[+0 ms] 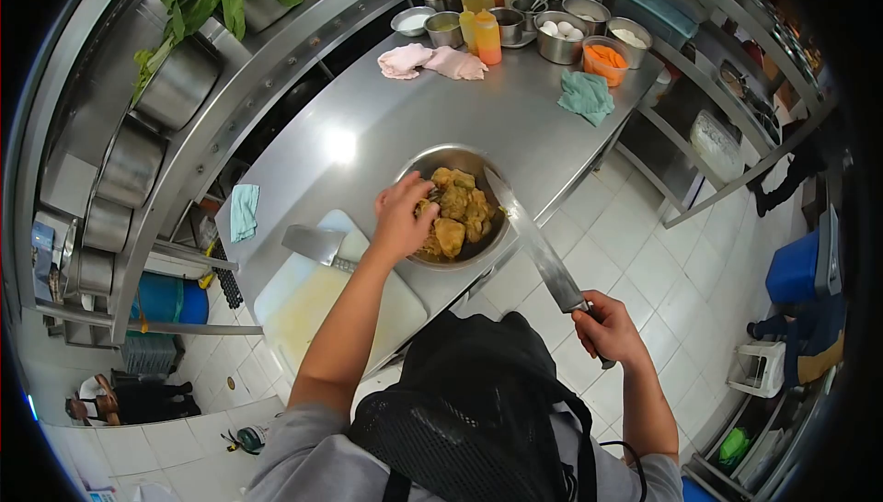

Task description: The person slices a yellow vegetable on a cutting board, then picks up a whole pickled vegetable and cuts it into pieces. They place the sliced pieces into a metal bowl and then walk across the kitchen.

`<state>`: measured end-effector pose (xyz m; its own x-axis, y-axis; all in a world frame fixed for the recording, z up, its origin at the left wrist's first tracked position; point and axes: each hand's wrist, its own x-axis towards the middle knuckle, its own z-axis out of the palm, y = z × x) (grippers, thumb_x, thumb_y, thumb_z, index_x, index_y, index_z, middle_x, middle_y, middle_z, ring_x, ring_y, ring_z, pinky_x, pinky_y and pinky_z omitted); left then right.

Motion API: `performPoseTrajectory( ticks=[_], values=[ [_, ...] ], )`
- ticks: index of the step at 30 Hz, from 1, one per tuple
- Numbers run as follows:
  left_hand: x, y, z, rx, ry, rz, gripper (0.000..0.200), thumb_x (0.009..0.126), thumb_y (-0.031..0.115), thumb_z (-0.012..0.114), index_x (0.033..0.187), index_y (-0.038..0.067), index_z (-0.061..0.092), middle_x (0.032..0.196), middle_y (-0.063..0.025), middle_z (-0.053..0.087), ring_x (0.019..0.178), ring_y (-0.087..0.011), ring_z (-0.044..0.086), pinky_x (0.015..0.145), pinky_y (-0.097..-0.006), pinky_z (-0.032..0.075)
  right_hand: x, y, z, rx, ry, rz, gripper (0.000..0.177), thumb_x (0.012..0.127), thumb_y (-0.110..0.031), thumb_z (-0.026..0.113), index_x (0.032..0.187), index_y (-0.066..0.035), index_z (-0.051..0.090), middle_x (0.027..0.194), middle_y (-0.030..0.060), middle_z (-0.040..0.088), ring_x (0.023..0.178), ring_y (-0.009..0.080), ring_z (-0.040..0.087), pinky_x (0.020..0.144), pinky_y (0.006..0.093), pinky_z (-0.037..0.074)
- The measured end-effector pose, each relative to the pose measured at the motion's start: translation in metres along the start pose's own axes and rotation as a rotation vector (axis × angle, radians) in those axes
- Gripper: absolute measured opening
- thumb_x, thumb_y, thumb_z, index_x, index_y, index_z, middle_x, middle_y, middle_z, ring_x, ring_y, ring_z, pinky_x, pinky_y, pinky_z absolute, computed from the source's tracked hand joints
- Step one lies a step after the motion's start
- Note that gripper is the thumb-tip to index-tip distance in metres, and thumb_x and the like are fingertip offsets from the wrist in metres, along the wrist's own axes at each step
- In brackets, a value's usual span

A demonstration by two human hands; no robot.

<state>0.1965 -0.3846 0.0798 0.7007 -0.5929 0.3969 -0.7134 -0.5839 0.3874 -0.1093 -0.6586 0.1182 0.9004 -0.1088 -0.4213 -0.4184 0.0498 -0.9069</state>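
Note:
A metal bowl (497,246) near the table's front edge holds several yellow-brown coated chunks (452,206) that look like marinated meat. My left hand (402,217) is over the bowl's left side, fingers apart and fingertips right at the chunks. My right hand (609,325) is wrapped round the handle of a large kitchen knife (547,261), out past the table edge. The long blade points up and left, its tip overlapping the bowl's right rim. Left of the bowl lies a white cutting board (308,304) with a wide-bladed scraper or cleaver (314,244) on it.
Squeeze bottles (487,38), a pot of eggs (560,40) and an orange-filled tub (604,62) line the far end. Cloths lie nearby: pink (432,62), green (586,96) and pale blue (244,212). A shelf with metal pots (133,162) runs along the left. Another person (129,398) stands far left.

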Motion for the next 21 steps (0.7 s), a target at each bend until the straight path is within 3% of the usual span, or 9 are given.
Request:
performPoseTrajectory(
  ticks=[1, 3, 4, 6, 9, 14, 16, 19, 21],
  values=[
    [0.002, -0.007, -0.007, -0.003, -0.002, -0.005, 0.033, 0.091, 0.015, 0.070, 0.123, 0.008, 0.067, 0.134, -0.0172, 0.061, 0.126, -0.0362, 0.055, 0.103, -0.0349, 0.045, 0.000, 0.002, 0.002, 0.010, -0.023, -0.011, 0.017, 0.101, -0.008, 0.058, 0.115, 0.001, 0.060, 0.060, 0.0018, 0.056, 0.043, 0.0086, 0.049, 0.039, 0.0268, 0.040],
    [-0.003, -0.026, -0.027, -0.212, 0.268, -0.135, 0.028, 0.093, 0.015, 0.069, 0.120, 0.007, 0.068, 0.127, -0.0138, 0.065, 0.119, -0.0322, 0.060, 0.094, -0.0338, 0.049, 0.001, 0.008, 0.008, -0.014, -0.055, 0.026, 0.018, 0.102, -0.011, 0.059, 0.116, 0.000, 0.061, 0.061, 0.0014, 0.056, 0.044, 0.0082, 0.050, 0.040, 0.0267, 0.041],
    [-0.011, -0.032, -0.040, -0.208, 0.283, -0.153, 0.028, 0.093, 0.015, 0.069, 0.120, 0.007, 0.068, 0.127, -0.0138, 0.065, 0.119, -0.0322, 0.060, 0.094, -0.0338, 0.049, 0.007, 0.009, 0.011, -0.035, -0.080, 0.041, 0.019, 0.102, -0.013, 0.060, 0.118, -0.002, 0.061, 0.062, 0.0011, 0.057, 0.045, 0.0078, 0.051, 0.040, 0.0265, 0.042],
    [-0.032, -0.044, -0.069, -0.329, 0.189, -0.470, 0.024, 0.095, 0.016, 0.068, 0.117, 0.008, 0.069, 0.122, -0.0104, 0.067, 0.114, -0.0265, 0.063, 0.086, -0.0331, 0.051, 0.015, 0.010, 0.023, -0.024, -0.156, 0.036, 0.018, 0.103, -0.012, 0.059, 0.117, -0.002, 0.061, 0.061, 0.0016, 0.057, 0.044, 0.0083, 0.050, 0.040, 0.0265, 0.042],
    [-0.091, -0.086, -0.087, -0.179, 0.195, -0.466, 0.020, 0.096, 0.017, 0.067, 0.114, 0.008, 0.070, 0.116, -0.0077, 0.069, 0.109, -0.0214, 0.065, 0.080, -0.0310, 0.051, 0.027, 0.021, 0.049, -0.008, -0.283, 0.035, 0.016, 0.104, -0.013, 0.059, 0.115, -0.002, 0.062, 0.062, 0.0022, 0.059, 0.045, 0.0084, 0.051, 0.042, 0.0259, 0.042],
    [-0.206, -0.134, -0.118, -0.216, 0.308, -0.716, 0.020, 0.098, 0.016, 0.065, 0.115, 0.006, 0.069, 0.113, -0.0078, 0.070, 0.105, -0.0201, 0.065, 0.085, -0.0281, 0.050, 0.042, 0.036, 0.112, -0.143, -0.497, 0.204, 0.017, 0.103, -0.016, 0.060, 0.114, -0.005, 0.065, 0.066, 0.0010, 0.061, 0.049, 0.0077, 0.054, 0.046, 0.0248, 0.044],
    [-0.243, -0.133, -0.130, -0.332, 0.501, -0.846, 0.022, 0.102, 0.016, 0.060, 0.118, 0.003, 0.067, 0.113, -0.0080, 0.069, 0.103, -0.0170, 0.064, 0.090, -0.0276, 0.049, 0.049, 0.047, 0.143, -0.179, -0.549, 0.228, 0.019, 0.104, -0.020, 0.059, 0.113, -0.005, 0.064, 0.066, 0.0010, 0.060, 0.048, 0.0081, 0.053, 0.045, 0.0252, 0.042],
    [-0.291, -0.134, -0.127, -0.477, 0.760, -0.849, 0.024, 0.106, 0.015, 0.054, 0.121, 0.000, 0.065, 0.111, -0.0072, 0.069, 0.102, -0.0147, 0.063, 0.093, -0.0288, 0.049, 0.053, 0.077, 0.186, -0.152, -0.506, 0.204, 0.021, 0.105, -0.022, 0.058, 0.115, -0.004, 0.061, 0.066, 0.0026, 0.061, 0.046, 0.0089, 0.052, 0.042, 0.0260, 0.039],
    [-0.315, -0.130, -0.121, -0.523, 0.772, -0.893, 0.029, 0.108, 0.017, 0.049, 0.124, -0.003, 0.063, 0.117, -0.0090, 0.067, 0.110, -0.0159, 0.061, 0.099, -0.0299, 0.046, 0.051, 0.084, 0.215, -0.167, -0.488, 0.211, 0.021, 0.105, -0.022, 0.058, 0.115, -0.004, 0.061, 0.066, 0.0029, 0.061, 0.045, 0.0092, 0.051, 0.041, 0.0266, 0.039]
  ],
)
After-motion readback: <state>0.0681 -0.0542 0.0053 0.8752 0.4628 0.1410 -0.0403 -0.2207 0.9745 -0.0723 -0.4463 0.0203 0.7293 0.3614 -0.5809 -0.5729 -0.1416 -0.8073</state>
